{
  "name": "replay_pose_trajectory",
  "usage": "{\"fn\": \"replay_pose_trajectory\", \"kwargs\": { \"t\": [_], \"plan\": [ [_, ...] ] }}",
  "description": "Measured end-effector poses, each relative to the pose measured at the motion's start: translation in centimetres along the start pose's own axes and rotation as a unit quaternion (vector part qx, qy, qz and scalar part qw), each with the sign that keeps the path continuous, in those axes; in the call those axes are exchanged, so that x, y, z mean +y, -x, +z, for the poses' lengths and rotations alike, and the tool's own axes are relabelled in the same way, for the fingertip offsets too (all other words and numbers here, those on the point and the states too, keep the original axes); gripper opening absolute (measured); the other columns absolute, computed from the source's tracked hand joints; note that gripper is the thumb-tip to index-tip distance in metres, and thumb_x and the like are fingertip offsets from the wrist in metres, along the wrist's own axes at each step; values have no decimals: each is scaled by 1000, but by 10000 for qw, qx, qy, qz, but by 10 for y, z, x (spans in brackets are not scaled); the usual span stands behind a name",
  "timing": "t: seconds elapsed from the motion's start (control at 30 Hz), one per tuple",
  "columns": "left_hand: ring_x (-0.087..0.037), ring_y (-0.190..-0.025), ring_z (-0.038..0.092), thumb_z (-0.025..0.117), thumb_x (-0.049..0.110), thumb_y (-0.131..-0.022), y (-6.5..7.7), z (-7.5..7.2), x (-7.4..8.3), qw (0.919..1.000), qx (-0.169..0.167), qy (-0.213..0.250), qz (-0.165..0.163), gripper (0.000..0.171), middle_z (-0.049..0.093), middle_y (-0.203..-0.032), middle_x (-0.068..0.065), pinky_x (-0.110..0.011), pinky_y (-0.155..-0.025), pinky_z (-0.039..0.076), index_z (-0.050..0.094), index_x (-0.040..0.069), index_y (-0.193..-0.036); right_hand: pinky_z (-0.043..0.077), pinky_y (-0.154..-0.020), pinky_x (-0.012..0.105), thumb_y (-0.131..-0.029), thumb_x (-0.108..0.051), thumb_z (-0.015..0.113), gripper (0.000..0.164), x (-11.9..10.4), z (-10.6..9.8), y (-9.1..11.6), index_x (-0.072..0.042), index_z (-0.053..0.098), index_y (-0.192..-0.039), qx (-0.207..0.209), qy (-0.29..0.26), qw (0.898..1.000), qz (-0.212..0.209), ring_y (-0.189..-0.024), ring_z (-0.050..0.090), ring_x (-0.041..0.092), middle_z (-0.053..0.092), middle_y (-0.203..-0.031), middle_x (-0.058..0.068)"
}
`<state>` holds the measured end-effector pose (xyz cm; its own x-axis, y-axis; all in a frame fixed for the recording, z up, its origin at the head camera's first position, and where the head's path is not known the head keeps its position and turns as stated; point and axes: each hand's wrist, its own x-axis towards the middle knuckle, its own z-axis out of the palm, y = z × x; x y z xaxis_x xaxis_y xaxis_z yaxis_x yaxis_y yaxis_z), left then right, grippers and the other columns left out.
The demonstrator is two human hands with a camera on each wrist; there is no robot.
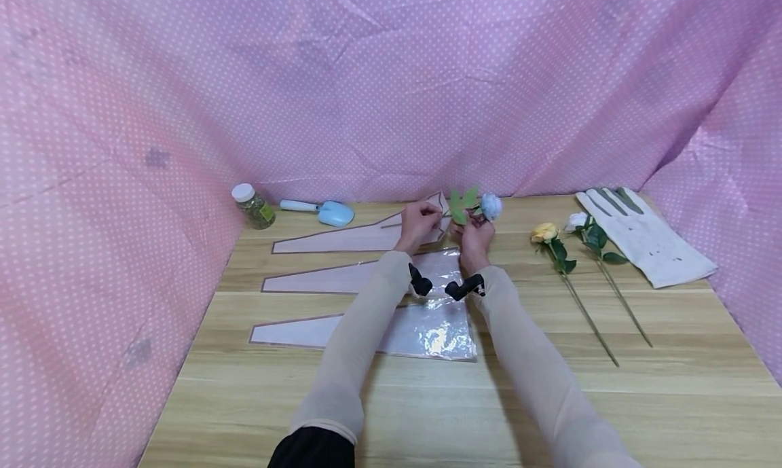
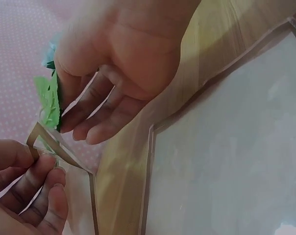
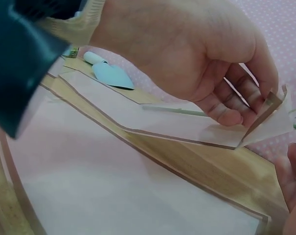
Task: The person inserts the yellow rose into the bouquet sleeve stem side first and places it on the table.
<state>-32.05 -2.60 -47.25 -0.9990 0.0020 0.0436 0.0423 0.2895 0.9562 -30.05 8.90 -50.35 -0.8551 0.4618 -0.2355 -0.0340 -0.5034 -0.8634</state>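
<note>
Pale blue and ruffled, a flower with light green leaves (image 1: 491, 206) hangs over the far side of the wood-grain bench (image 1: 427, 414), its thin stem running leftward along a tapered, pinkish-white sleeve with a dark border (image 1: 360, 237). From where I stand I cannot tell whether the whole stem lies between the sleeve's layers. The person's right hand (image 1: 476, 240) has its fingers curled in, gripping the flower just under the bloom, by the leaves. The left hand (image 1: 418, 223) has its fingers drawn close together, pinching the sleeve's wide end, whose edge is lifted and bent up near the flower. Nearer the person lie two more sleeves of the same shape, a middle one (image 1: 324, 281) and a front one (image 1: 415, 335), both wide end to the right, the film catching the light. Behind, to the left, sit a light blue hand trowel (image 1: 336, 213) and a clear jar with a white lid (image 1: 253, 208). Off to the right, a yellow rose (image 1: 545, 233) and a white rose (image 1: 577, 221) lie side by side, close to a white and grey-green glove (image 1: 660, 247). Pink, white-dotted cloth (image 1: 391, 101) hangs behind everything.
</note>
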Motion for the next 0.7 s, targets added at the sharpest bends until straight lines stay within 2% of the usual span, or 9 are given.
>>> {"fn": "replay_pose_trajectory", "kwargs": {
  "t": [0.2,0.33,0.5,0.7],
  "plan": [
    [-2,-58,53,67,-3,-83,0,2,1,10000,-17,19,95,11,67,-73,-9,-14,-54,44,74,-7,-90,57,-54,24,-96,-7,63,5,0,1,2,-8,59,-96,-134,12,9995,281,-56,64,8,65,-70,-7],
    [-2,-58,54,66,-4,-83,0,2,1,9999,-24,33,109,12,69,-76,-13,-14,-55,45,74,-8,-91,57,-55,23,-96,-8,63,6,1,-1,1,-8,57,-95,-226,-372,9983,379,-58,66,10,65,-73,-5],
    [-2,-58,55,66,-4,-84,-1,1,0,9999,-49,68,85,12,71,-80,-16,-14,-55,46,75,-7,-92,57,-53,24,-99,-12,60,5,-1,-3,2,-10,56,-102,-304,-744,9956,489,-58,68,10,70,-72,-3],
    [-4,-59,56,66,-4,-85,1,1,1,9998,-140,170,26,12,68,-76,-9,-15,-55,47,74,-7,-93,59,-56,24,-100,-15,59,11,-2,-4,2,-7,58,-108,-267,-616,9965,494,-60,70,9,71,-78,-4]
  ]
}}
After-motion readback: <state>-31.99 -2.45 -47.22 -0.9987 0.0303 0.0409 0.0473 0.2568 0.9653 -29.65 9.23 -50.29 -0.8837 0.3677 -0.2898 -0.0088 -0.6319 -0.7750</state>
